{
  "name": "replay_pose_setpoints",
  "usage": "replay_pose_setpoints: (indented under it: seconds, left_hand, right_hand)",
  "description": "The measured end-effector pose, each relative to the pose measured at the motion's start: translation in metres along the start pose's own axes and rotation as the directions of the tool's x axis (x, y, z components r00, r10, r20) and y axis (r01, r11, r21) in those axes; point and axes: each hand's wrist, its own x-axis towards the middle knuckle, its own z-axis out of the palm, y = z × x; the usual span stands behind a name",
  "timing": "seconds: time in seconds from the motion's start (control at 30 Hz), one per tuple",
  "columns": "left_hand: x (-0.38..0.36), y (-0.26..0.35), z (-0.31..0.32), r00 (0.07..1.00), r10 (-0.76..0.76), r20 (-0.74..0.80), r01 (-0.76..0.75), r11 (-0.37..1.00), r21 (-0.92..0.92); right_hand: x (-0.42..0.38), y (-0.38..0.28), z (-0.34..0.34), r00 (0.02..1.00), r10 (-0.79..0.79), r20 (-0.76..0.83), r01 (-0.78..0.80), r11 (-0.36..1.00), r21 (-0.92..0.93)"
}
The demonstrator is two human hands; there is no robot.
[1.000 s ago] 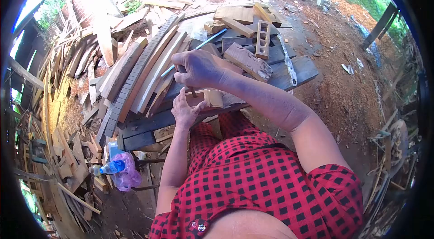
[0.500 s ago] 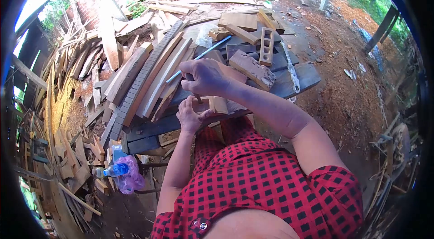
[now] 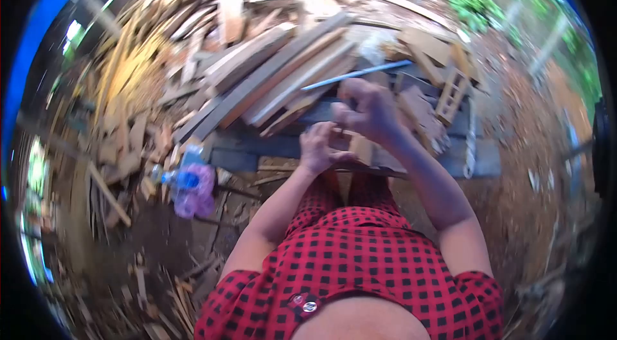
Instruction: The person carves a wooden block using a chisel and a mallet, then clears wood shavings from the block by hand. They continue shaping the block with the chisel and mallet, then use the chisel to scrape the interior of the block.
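My left hand (image 3: 319,149) lies on a small wooden block (image 3: 362,149) at the near edge of the workbench, thumb and fingers spread around it, gripping it. Just above, my right hand (image 3: 369,110) is closed in a fist around a slim chisel-like tool, mostly hidden by the fingers and blurred. Its lower end points down toward the block between my hands. Beyond my right hand a pale blue rod (image 3: 357,74) lies across the planks. To the right sits a rough-edged slab of wood (image 3: 424,112).
Long planks (image 3: 283,76) are stacked at the left of the bench (image 3: 234,147). A wooden piece with several square openings (image 3: 452,97) and a whitish strip-like tool (image 3: 471,141) lie at the right. A pink plastic bag (image 3: 196,192) and a blue-labelled bottle (image 3: 183,178) are at lower left.
The head view has turned, so the bench and both hands appear shifted right. My right fist stays above the block, and my left hand keeps its hold there.
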Motion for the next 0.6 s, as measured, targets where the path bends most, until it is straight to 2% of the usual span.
replay_pose_setpoints:
  seconds: [0.1, 0.17, 0.23, 0.3, 0.37, 0.4, 0.47, 0.5, 0.57, 0.6]
  left_hand:
    - [-0.002, -0.003, 0.002, 0.998, -0.034, -0.047, 0.033, 0.999, -0.013]
    - [-0.004, -0.004, 0.002, 0.998, -0.027, -0.065, 0.027, 1.000, 0.004]
    - [-0.007, -0.003, -0.001, 0.997, -0.056, -0.052, 0.057, 0.998, 0.015]
    - [-0.010, -0.002, -0.005, 0.996, -0.063, -0.068, 0.065, 0.998, 0.014]
    - [-0.011, -0.004, -0.005, 0.993, -0.118, -0.023, 0.118, 0.993, -0.028]
    - [-0.014, -0.004, -0.003, 0.986, -0.163, -0.048, 0.162, 0.987, -0.021]
    - [-0.015, -0.006, -0.002, 0.989, -0.117, -0.091, 0.115, 0.993, -0.031]
    - [-0.014, -0.005, -0.005, 0.989, -0.137, -0.050, 0.134, 0.990, -0.044]
    - [-0.013, -0.006, -0.004, 0.989, -0.147, -0.017, 0.147, 0.989, -0.022]
    - [-0.013, -0.006, -0.005, 0.984, -0.175, -0.035, 0.174, 0.985, -0.013]
  right_hand:
    - [-0.001, 0.010, 0.004, 1.000, -0.006, -0.005, 0.006, 1.000, -0.021]
    - [0.001, -0.024, -0.008, 0.992, 0.114, 0.046, -0.113, 0.993, -0.021]
    - [-0.001, -0.017, -0.003, 0.994, 0.083, 0.064, -0.086, 0.995, 0.047]
    - [-0.001, -0.013, 0.000, 0.994, 0.096, 0.058, -0.096, 0.995, -0.015]
    - [0.002, 0.001, 0.002, 0.997, -0.022, 0.077, 0.023, 1.000, -0.019]
    - [0.001, 0.001, 0.003, 0.992, -0.047, 0.118, 0.047, 0.999, 0.004]
    - [0.001, 0.004, 0.004, 0.993, 0.070, 0.099, -0.072, 0.997, 0.017]
    - [0.001, 0.015, 0.006, 0.990, 0.042, 0.134, -0.047, 0.998, 0.034]
    - [0.003, 0.042, 0.007, 0.983, -0.172, 0.061, 0.173, 0.985, -0.017]
    - [0.003, 0.047, 0.008, 0.978, -0.191, 0.082, 0.191, 0.982, 0.005]
